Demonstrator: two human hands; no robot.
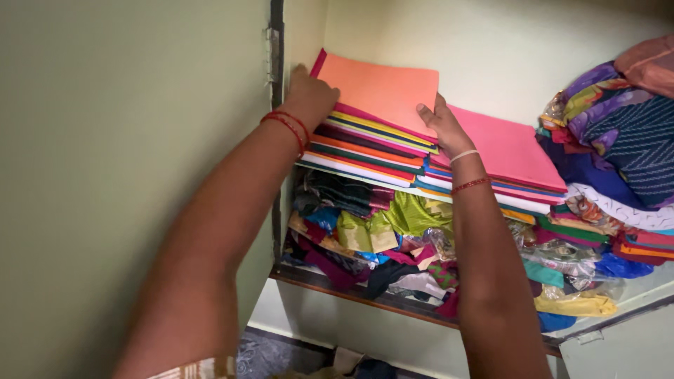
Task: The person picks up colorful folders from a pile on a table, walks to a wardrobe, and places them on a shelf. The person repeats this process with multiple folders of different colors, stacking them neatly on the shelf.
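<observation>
Both forearms fill the foreground, reaching up into an open cupboard. Left hand (309, 95) sits at the left end of the orange folded cloth (382, 88), fingers curled over its near-left corner by the cupboard wall; grip looks closed on the cloth edge, though fingertips are hidden behind it. Red thread bangles (288, 126) on the left wrist. Right hand (442, 126) presses the orange cloth's lower right corner, thumb on top, fingers tucked under, so grip is narrow and holding the cloth. White band and red bangle (469, 172) on the right wrist. Orange cloth lies flat on top of a tall stack of folded cloths (365, 151) in many colours, at the left of the shelf (351, 289). Just beside it to the right, a second stack topped by a pink folded cloth (509, 147). Under both stacks, a loose heap of crumpled fabric pieces (393, 238), green, blue, maroon, some in clear bags. Far right, a pile of purple and navy patterned saris (618, 133). Green cupboard door (126, 154) stands open at left, hinge visible near the top.
</observation>
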